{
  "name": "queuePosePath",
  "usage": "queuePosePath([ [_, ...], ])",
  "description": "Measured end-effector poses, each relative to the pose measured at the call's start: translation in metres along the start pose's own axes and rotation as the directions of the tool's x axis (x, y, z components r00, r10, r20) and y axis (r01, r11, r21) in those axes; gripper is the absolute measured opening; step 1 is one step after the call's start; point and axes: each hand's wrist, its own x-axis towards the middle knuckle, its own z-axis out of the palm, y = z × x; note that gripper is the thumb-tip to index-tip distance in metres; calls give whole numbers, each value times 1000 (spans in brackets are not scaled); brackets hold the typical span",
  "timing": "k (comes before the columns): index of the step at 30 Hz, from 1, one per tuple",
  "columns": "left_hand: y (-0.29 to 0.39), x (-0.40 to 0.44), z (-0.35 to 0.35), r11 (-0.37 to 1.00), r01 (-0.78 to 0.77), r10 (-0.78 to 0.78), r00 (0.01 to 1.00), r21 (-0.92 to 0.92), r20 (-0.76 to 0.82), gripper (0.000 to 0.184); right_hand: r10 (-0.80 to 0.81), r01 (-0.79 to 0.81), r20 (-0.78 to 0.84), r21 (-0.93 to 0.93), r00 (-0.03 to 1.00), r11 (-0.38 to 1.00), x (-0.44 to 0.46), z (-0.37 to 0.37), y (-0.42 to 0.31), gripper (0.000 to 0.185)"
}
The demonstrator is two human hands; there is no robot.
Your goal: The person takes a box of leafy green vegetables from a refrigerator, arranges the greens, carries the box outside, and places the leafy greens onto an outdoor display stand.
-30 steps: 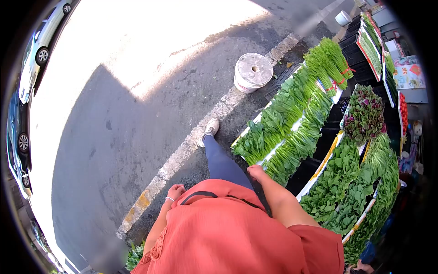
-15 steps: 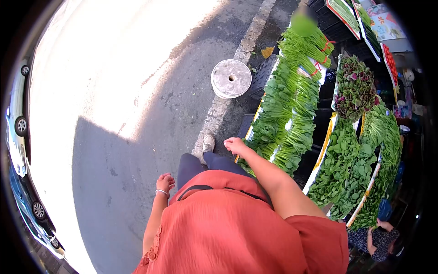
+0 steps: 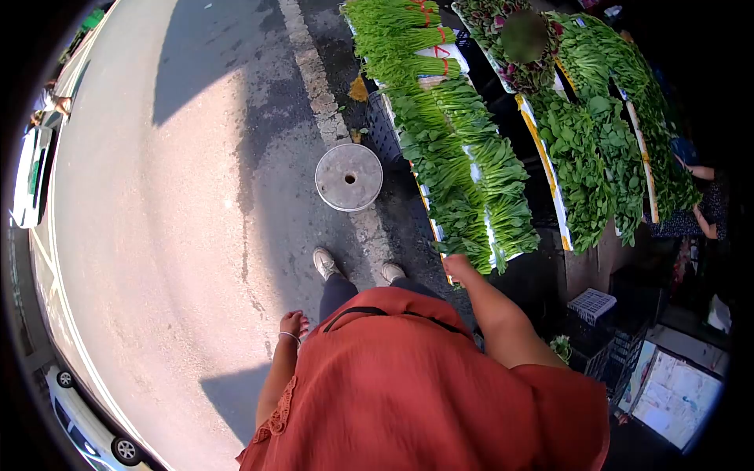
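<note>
My right hand [image 3: 457,267] is closed at the near end of a tray of leafy greens [image 3: 463,165], by the white and yellow tray edge. Its fingertips are hidden, so I cannot make out what is in them or whether they touch the leaves. At my left side hangs my left hand [image 3: 293,323], a light band on the wrist, fingers loosely bent and holding nothing I can see. Bundles of thin green stalks tied with red bands [image 3: 408,39] lie at the tray's far end.
A round drum-like stool [image 3: 349,177] with a centre hole stands ahead of my feet. To the right are more trays of greens [image 3: 585,153], a dark crate [image 3: 585,345] and another person's arm [image 3: 703,224]. Parked cars [image 3: 90,428] line the road on the left.
The view has shifted, with the stool and the greens nearer to me. My right hand has come to the near corner of the tray. Both my shoes now show.
</note>
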Motion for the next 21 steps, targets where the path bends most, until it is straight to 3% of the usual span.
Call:
queuePosePath([
  [7,139,34,-75,982,-133,136,991,133,-15,23,120,-97,-112,189,987,977,-55,82,-1,19],
  [11,180,66,-91,969,-111,113,994,221,3,21,118,-110,-54,140,992,984,-51,120,20,19],
  [14,198,60,-71,962,-92,83,996,256,45,21,88,-59,-107,251,990,966,-53,139,27,19],
  [17,204,51,-38,921,-89,69,995,378,67,22,13,5,-81,214,997,977,-56,143,21,20],
  [19,204,52,-18,901,-122,51,983,417,177,22,-212,202,-295,-66,932,977,-48,149,18,21],
  [21,206,46,7,864,-126,29,979,487,201,27,-143,154,-259,20,955,988,-32,149,20,22],
])
